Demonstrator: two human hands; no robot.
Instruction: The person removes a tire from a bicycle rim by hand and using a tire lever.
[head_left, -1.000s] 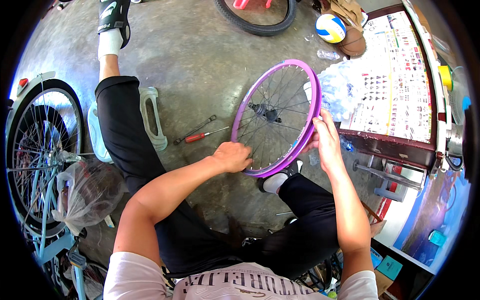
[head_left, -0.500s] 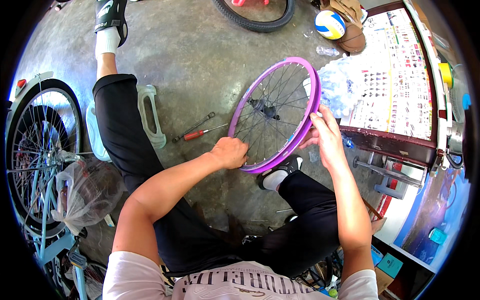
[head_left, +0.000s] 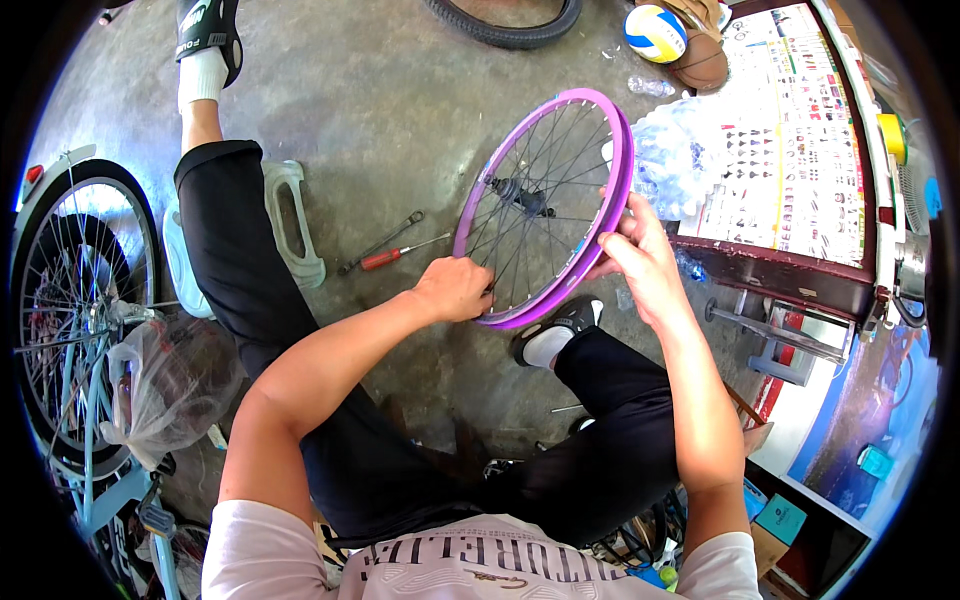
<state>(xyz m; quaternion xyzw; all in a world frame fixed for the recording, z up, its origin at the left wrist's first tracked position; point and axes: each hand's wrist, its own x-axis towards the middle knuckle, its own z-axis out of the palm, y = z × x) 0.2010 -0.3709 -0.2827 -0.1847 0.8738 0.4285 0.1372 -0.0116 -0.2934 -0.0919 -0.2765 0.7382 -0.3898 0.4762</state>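
Note:
A purple-rimmed bicycle wheel (head_left: 606, 240) without a tire hangs tilted above the floor, with black spokes and a black hub (head_left: 520, 196). My left hand (head_left: 455, 289) is closed around the lower left of the rim, fingertips curled in among the spokes. On the right side of the rim, my right hand (head_left: 640, 256) grips with thumb and fingers; some fingers are hidden behind the rim. A red-handled screwdriver (head_left: 382, 260) and a dark wrench (head_left: 392, 237) lie on the floor left of the wheel.
A light blue bicycle (head_left: 100, 480) stands at the left, a plastic bag (head_left: 165, 385) on it. Near my leg is a pale plastic stool (head_left: 305, 265). A dark table (head_left: 780, 262) stands right, with a volleyball (head_left: 655, 34), a basketball (head_left: 702, 62) and a tire (head_left: 510, 36) farther off.
The wheel appears slightly higher and farther left in the view. My right thumb and fingers have shifted on the rim; one fingertip now shows inside it. My left hand keeps its hold.

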